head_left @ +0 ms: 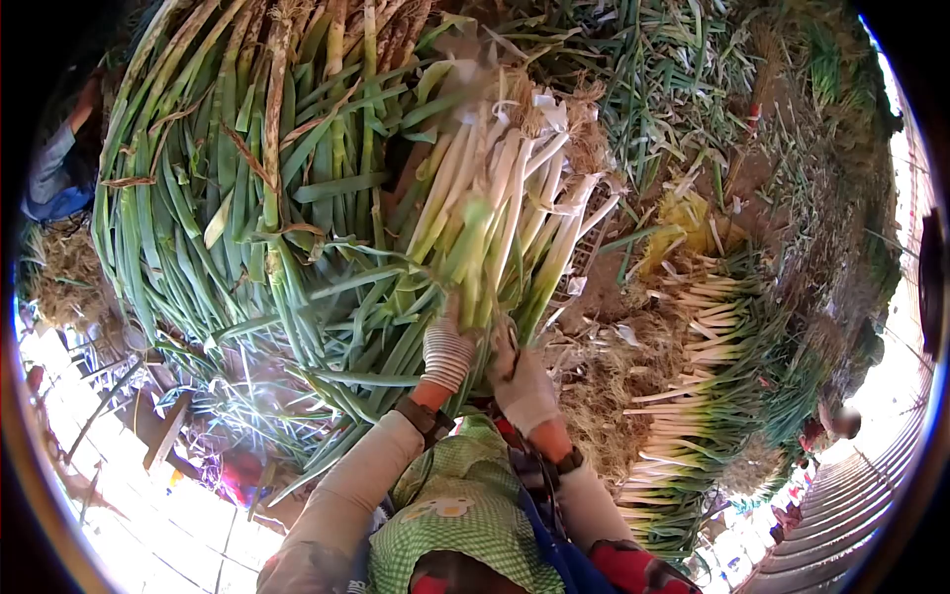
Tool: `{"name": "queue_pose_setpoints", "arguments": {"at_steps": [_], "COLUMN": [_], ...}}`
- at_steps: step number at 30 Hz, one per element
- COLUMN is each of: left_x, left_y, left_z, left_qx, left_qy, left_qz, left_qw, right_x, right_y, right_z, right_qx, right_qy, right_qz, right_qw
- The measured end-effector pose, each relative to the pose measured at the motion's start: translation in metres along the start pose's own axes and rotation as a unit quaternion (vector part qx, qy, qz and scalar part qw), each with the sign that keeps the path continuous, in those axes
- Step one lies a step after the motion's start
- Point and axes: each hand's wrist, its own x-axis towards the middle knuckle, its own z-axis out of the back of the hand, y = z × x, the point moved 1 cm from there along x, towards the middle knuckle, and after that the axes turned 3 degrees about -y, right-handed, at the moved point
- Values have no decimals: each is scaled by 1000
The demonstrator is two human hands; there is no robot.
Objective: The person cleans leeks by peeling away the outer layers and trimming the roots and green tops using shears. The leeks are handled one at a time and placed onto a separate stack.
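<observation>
My left hand (447, 348), in a pale striped glove, is closed around the green part of a leek (473, 247), whose root end is blurred and points away from me. Close beside it on the right, my right hand (524, 388) wears a dirty whitish glove. Its fingers are bent near the same stalk, with a dark narrow thing at them that I cannot make out. Just beyond both hands lies a pile of white-stemmed leeks (510, 178) with roots on. To the left, a large heap of long green leeks (218, 218) reaches my left forearm.
A row of clean white-stemmed leeks (708, 376) lies on the right, by a mound of brown root scraps (604, 396). Loose green leaves (683, 89) cover the ground at the back. Another person's sleeve (51, 168) shows at far left.
</observation>
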Motion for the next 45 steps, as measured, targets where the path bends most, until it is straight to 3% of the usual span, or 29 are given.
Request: {"name": "queue_pose_setpoints", "arguments": {"at_steps": [1,2,8,11,12,15,16,20,23,26,29,33,35,39,40,43,44,45], "left_x": [4,7,-3,-6,-9,-13,-14,-30,-33,-37,-39,-39,-40,-39,-40,-49,-52,-56], "left_y": [3,8,-7,16,16,33,39,33,55,77,86,100,107,106,107,111,110,108], "left_z": [1,1,16,6,9,7,8,43,43,30,26,18,16,23,23,21,21,20], "left_qx": [4,5,-38,-107,-107,-240,-309,-491,-483,-475,-426,-382,-363,-407,-426,-376,-328,-281], "left_qy": [-1,-3,46,25,55,67,73,188,175,173,165,148,142,168,173,159,160,160], "left_qz": [-12,-22,-3,-65,-19,-13,-8,173,146,150,118,83,85,161,165,98,89,80], "left_qw": [1000,1000,998,992,993,968,948,833,845,850,882,909,917,883,872,908,927,943], "right_x": [-12,-21,14,58,71,88,89,47,41,93,155,147,142,145,146,139,152,163], "right_y": [-3,-7,16,30,35,35,37,45,47,34,39,72,60,78,84,114,95,89], "right_z": [-2,-4,10,20,24,30,33,34,29,9,7,37,18,33,36,51,46,49], "right_qx": [-2,-97,-70,-69,-70,-45,-57,-105,-112,-60,-4,-45,-107,-27,-60,-91,40,23], "right_qy": [9,92,32,2,2,9,21,88,87,40,44,52,63,31,41,138,62,26], "right_qz": [-17,-51,-39,-38,-33,25,29,12,7,49,12,12,47,8,30,8,-18,-20], "right_qw": [1000,990,996,997,997,999,998,990,990,996,999,998,991,999,997,986,997,999]}}
